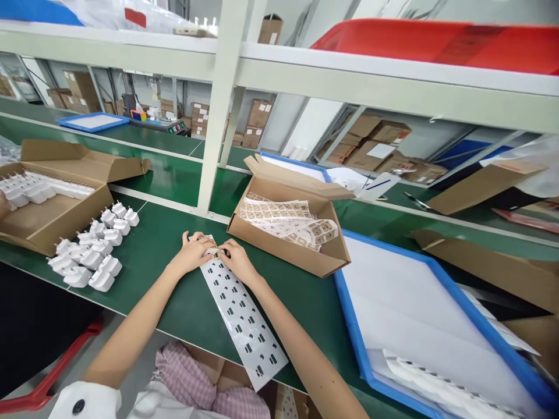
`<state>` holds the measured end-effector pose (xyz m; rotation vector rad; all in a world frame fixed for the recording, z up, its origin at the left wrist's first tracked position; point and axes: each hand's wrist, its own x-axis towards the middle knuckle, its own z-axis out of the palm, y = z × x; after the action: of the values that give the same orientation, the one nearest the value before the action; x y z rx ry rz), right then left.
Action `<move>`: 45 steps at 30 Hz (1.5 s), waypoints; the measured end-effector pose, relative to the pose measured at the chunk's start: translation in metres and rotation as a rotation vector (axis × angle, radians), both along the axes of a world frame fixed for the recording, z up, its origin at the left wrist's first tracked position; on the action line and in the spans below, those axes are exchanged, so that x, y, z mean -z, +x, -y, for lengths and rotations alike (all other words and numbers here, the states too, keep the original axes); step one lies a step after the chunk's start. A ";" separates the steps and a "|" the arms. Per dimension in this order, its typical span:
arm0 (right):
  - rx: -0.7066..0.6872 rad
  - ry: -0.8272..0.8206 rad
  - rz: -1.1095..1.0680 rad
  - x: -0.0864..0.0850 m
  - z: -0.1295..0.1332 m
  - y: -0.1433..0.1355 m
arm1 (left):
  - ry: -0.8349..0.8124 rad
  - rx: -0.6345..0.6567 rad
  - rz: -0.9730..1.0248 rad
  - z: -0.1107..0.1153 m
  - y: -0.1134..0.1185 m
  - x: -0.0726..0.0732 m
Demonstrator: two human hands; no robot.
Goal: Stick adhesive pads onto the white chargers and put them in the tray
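A long white sheet (242, 314) with rows of small dark shapes, like a sticker sheet, lies on the green workbench and hangs over its front edge. My left hand (192, 254) is closed at the far end of this sheet, thumb and fingers pinched together. Just beside it, my right hand (238, 260) grips the same end, its fingertips close to the left ones. A small pale piece shows between the fingertips, too covered to make out. White plug adapters (91, 256) stand in rows left of my hands, prongs up.
An open cardboard box (279, 256) with patterned label sheets (279, 212) is behind my right hand. At right lies a blue-rimmed tray (349, 308). Another person's hand (4, 205) is by the left carton (65, 224) of adapters. A shelf post (218, 116) rises behind the bench.
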<state>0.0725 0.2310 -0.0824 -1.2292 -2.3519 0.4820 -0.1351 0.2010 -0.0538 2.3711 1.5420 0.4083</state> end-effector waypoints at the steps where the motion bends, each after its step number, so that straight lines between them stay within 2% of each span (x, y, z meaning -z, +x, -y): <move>1: 0.002 -0.001 0.016 -0.002 0.001 0.000 | 0.006 -0.004 0.002 0.000 0.001 -0.001; 7: -0.006 0.000 0.161 -0.021 0.004 -0.004 | -0.015 -0.004 0.011 0.002 0.002 -0.005; 12: -0.039 0.030 0.288 -0.033 0.007 -0.008 | -0.109 0.003 0.010 0.002 -0.004 -0.005; 17: -0.057 0.036 0.331 -0.035 0.010 -0.006 | -0.196 0.018 0.015 0.000 -0.010 -0.001; 24: -0.038 -0.002 0.342 -0.033 0.008 -0.008 | -0.146 -0.004 0.052 0.000 -0.007 0.002; 35: -0.068 0.042 0.519 -0.048 0.003 -0.021 | -0.174 0.014 0.048 0.004 -0.005 -0.003; 41: -0.141 0.125 0.487 -0.050 0.013 -0.022 | -0.249 0.041 0.036 0.006 -0.010 -0.008; 45: -0.157 0.137 0.383 -0.059 0.017 -0.007 | -0.306 0.070 0.027 0.005 -0.011 -0.010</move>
<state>0.0655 0.2144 -0.0237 -1.1612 -2.7636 0.1352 -0.1461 0.1963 -0.0436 2.1650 1.3932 0.1725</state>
